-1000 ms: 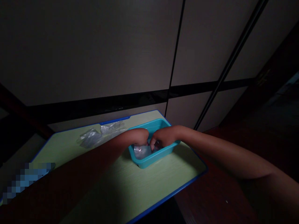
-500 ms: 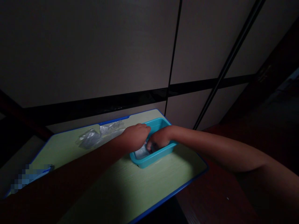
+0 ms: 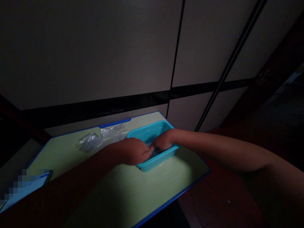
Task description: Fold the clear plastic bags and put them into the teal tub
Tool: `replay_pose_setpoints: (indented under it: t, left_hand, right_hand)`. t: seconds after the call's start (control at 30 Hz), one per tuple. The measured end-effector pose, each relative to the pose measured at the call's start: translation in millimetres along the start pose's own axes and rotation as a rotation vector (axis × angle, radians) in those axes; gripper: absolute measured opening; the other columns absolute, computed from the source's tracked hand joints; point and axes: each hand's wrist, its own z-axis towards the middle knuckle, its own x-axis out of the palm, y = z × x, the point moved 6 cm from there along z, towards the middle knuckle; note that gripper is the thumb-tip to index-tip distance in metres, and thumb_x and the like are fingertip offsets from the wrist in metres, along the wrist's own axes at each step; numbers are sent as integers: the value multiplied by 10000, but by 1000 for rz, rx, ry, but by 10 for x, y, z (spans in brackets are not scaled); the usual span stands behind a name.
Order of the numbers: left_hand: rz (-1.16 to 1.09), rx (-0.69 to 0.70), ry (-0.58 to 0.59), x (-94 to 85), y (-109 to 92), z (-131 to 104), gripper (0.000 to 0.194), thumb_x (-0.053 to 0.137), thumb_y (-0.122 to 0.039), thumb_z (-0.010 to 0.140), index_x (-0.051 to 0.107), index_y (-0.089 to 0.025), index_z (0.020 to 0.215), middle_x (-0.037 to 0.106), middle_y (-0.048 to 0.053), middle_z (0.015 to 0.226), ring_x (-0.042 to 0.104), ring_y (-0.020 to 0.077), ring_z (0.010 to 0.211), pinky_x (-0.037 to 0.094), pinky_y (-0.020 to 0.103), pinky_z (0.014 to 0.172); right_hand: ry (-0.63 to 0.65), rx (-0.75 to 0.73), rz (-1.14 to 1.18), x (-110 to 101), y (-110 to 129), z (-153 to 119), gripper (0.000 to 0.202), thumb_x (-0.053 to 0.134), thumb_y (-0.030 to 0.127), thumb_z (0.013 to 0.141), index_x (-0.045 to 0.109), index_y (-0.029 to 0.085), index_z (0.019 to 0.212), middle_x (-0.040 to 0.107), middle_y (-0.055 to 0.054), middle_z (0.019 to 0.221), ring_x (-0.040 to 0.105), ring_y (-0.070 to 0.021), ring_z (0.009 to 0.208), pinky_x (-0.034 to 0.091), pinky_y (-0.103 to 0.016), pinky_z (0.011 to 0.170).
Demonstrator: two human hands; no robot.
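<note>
A turquoise plastic basket (image 3: 158, 161) stands on a pale green table (image 3: 133, 193) with a blue edge. Over its left end bends my left hand (image 3: 139, 152), its fingers reaching down inside and mostly hidden. My right hand (image 3: 163, 141) is inside the basket from the right, fingers curled downward close to the left fingertips. Something clear or whitish, like plastic, shows dimly between the two hands; its shape is too dark to make out.
Crumpled clear plastic (image 3: 91, 141) lies at the table's back left. A light blue flat item (image 3: 28, 188), partly pixelated, is at the left edge. Behind the table rise large cabinet panels (image 3: 95, 53) with a dark band. Reddish floor shows at right.
My left hand has moved down and toward me at the basket's left end, turning as it goes and covering the whitish material. The right hand stays nearly in place.
</note>
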Motion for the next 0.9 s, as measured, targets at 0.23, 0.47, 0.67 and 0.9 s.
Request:
replay_pose_setpoints:
  t: [0.23, 0.47, 0.67, 0.9]
  left_hand:
    - [65, -52, 18, -71, -1, 5, 259, 443, -282, 815, 552, -200, 1035, 635, 82, 1012, 583, 221, 838, 399, 270, 655]
    - [104, -40, -16, -99, 41, 0, 214, 470, -295, 797, 627, -220, 921, 652, 38, 948, 582, 198, 822, 389, 250, 665]
    - [111, 0, -90, -134, -10, 19, 272, 430, -332, 832, 656, -201, 910, 674, 42, 892, 590, 176, 773, 388, 241, 634]
    - [70, 19, 52, -63, -113, 136, 269, 583, -270, 731, 634, -240, 993, 672, 4, 962, 599, 165, 810, 398, 218, 649]
  right_hand:
    - [-8, 12, -75, -22, 5, -69, 461, 626, -22, 526, 673, 207, 923, 615, 35, 725, 544, -121, 631, 397, -197, 559]
    - [44, 4, -11, -28, 60, -117, 455, 702, 58, 504, 646, 201, 932, 621, 27, 779, 535, -116, 635, 385, -198, 549]
    - [94, 22, -9, -50, -6, -150, 418, 632, 117, 657, 580, 166, 1069, 595, -1, 888, 542, -133, 764, 402, -228, 681]
    - [74, -21, -5, -71, 16, -302, 440, 521, 28, 707, 538, 124, 1136, 609, -42, 985, 543, -141, 840, 389, -218, 701]
